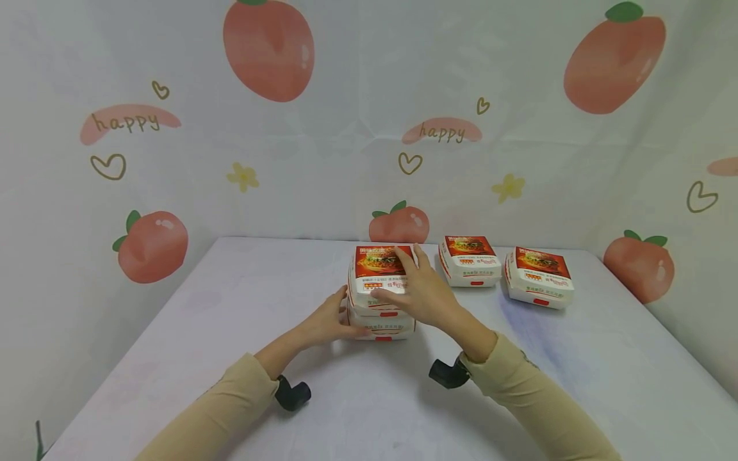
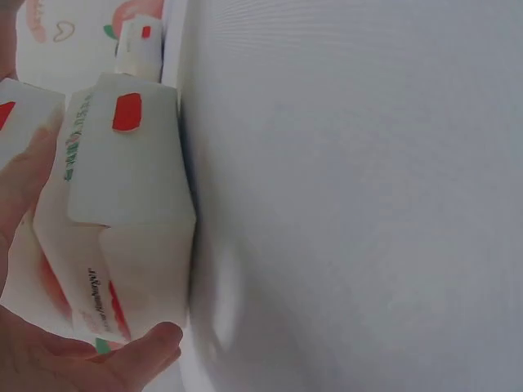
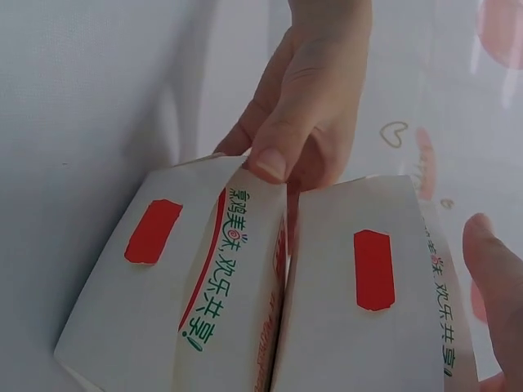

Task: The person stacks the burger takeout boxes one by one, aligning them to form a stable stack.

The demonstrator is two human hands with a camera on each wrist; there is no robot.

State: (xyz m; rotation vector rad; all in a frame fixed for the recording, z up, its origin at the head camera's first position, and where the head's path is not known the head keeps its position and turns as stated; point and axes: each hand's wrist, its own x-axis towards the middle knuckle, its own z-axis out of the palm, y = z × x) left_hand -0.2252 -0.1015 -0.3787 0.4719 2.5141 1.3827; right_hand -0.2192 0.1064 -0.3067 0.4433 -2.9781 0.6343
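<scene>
Top box (image 1: pixel 377 266) | under right grip (image 1: pixel 431 293), spread, likely steadying it | lower box (image 1: pixel 389 328) | right of left grip (image 1: pixel 324 323), apart, likely bracing

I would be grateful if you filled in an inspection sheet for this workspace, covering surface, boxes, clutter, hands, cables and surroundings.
Surface: flat white tabletop with faint bluish patches.
Boxes: white cardboard upper box, its lid printed with a red burger picture, stacked on a white cardboard lower box; a narrow gap shows between them near the left hand.
Clutter: two similar boxes, the middle box and the rightmost box, apart from the stack.
Hands: left holds the lower box at its left side; right hand touches the upper box.
Cables: none identifiable; a thin dark shape at lower left is unclear.
Surroundings: white backdrop printed with red fruit, hearts and "happy".
</scene>
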